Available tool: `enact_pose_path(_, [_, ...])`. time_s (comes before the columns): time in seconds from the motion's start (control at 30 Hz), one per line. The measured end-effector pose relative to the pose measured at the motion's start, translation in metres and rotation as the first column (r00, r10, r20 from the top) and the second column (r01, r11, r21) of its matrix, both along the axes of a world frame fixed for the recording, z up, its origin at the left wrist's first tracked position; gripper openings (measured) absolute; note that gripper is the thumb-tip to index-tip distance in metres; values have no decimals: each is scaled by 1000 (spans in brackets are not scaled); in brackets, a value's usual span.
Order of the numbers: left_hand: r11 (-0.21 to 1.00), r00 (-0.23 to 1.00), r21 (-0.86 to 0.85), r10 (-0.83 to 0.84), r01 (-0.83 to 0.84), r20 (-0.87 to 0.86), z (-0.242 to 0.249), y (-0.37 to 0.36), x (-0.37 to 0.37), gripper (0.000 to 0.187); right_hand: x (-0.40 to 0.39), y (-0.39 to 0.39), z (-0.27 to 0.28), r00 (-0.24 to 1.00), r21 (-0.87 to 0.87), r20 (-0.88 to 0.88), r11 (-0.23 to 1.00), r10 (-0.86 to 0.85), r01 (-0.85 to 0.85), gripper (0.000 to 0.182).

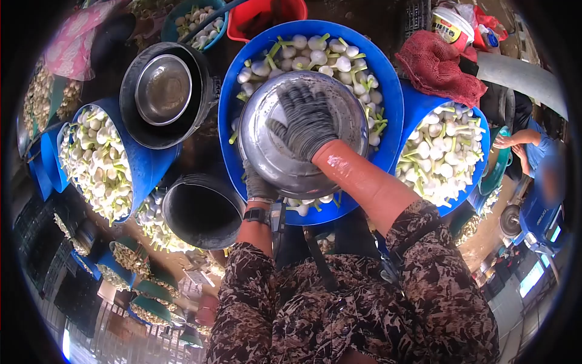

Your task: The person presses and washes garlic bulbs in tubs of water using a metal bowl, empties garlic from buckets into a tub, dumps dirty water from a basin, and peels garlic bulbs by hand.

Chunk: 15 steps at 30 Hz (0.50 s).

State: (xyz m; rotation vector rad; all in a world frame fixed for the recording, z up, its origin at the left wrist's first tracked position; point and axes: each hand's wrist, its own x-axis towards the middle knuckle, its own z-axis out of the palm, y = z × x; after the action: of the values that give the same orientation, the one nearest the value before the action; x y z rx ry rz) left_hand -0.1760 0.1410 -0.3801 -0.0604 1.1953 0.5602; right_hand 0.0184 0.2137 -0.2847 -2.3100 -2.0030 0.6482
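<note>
A round metal basin (254, 130) lies bottom up over the blue tub (393, 79). White garlic bulbs (318, 57) with short green stems fill the tub around it. My right hand (303, 121), in a grey striped glove, rests flat on the basin's upturned bottom, its fingers stretched out and the thumb apart. At the basin's lower left side, my left hand (260, 184) holds the edge; it wears the same kind of glove, and its fingers are partly hidden by the metal. A dark watch (256, 214) is on the left wrist.
Tilted blue tubs of garlic bulbs stand left (97, 161) and right (439, 151). Black buckets (203, 212) sit at left, one with a metal bowl (162, 90) inside. A red mesh sack (439, 70) lies upper right. Another person (527, 145) is at far right.
</note>
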Motion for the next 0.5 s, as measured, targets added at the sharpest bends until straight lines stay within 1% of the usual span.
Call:
enact_pose_path(0.03, [1000,1000,-6,-1,1,-1,-5,-3,-2,82,-5,1,3,1000,-6,-1,1000,-1,1,68])
enact_pose_path(0.1, [993,999,-116,-25,20,-42,-12,-10,-3,82,-11,-2,6,963,-74,-132,966,236,-247,67])
enact_pose_path(0.13, [992,1000,-127,7,-6,5,-13,-12,-3,83,-10,-3,5,958,-79,-132,960,256,-268,65])
enact_pose_path(0.17, [991,1000,-132,5,-4,4,-13,-15,-3,83,-8,-1,4,958,-83,-134,960,253,-266,65])
enact_pose_path(0.23, [968,984,-207,161,-142,79,-4,-12,3,69,6,5,-4,966,-22,-95,969,241,-244,61])
enact_pose_path(0.27, [967,983,-208,164,-144,78,-1,-12,5,69,14,5,-14,988,23,-43,989,150,-149,59])
enact_pose_path(0.3, [974,986,-181,153,-138,72,0,-11,5,73,27,9,-21,994,19,35,994,108,-108,58])
enact_pose_path(0.37, [977,988,-167,143,-132,60,0,-13,3,76,56,7,-17,997,-65,1,995,-82,82,57])
enact_pose_path(0.43, [992,997,-107,69,-65,36,-4,-16,4,87,85,-21,-49,964,17,-133,972,-231,235,57])
enact_pose_path(0.47, [977,990,-159,141,-140,-2,6,-14,7,83,90,-34,-48,965,6,-133,973,-227,229,57])
enact_pose_path(0.5, [975,989,-167,146,-145,-7,10,-13,7,83,91,-48,-43,924,-13,-184,940,-336,340,58])
